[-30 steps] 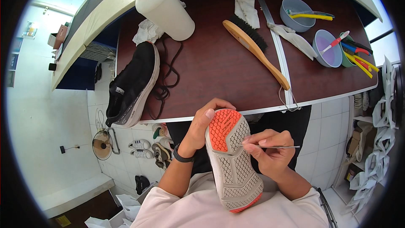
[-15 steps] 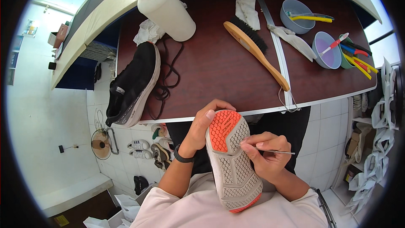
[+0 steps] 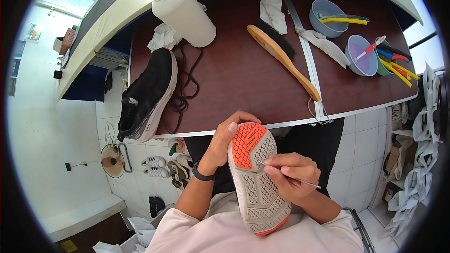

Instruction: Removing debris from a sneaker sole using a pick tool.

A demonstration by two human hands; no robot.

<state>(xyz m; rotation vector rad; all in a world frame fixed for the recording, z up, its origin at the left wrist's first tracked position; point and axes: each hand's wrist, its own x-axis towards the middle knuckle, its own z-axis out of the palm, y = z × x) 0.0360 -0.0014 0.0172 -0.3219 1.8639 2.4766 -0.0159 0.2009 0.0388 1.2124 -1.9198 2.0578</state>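
Currently my left hand (image 3: 222, 143) grips an upturned shoe (image 3: 257, 182) at five o'clock, its grey-and-orange sole (image 3: 263, 192) facing me; my right hand (image 3: 295, 170) pinches a thin silvery tool (image 3: 307, 182), tip at the sole. On the tabletop (image 3: 225, 84), a black shoe (image 3: 149, 89) rests between nine and ten o'clock, a white bottle (image 3: 185, 16) at eleven.

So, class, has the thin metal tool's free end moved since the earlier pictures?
Yes. Judged against the table, the free end of the thin metal tool in the right hand has swung away from it, downward in the picture and left.
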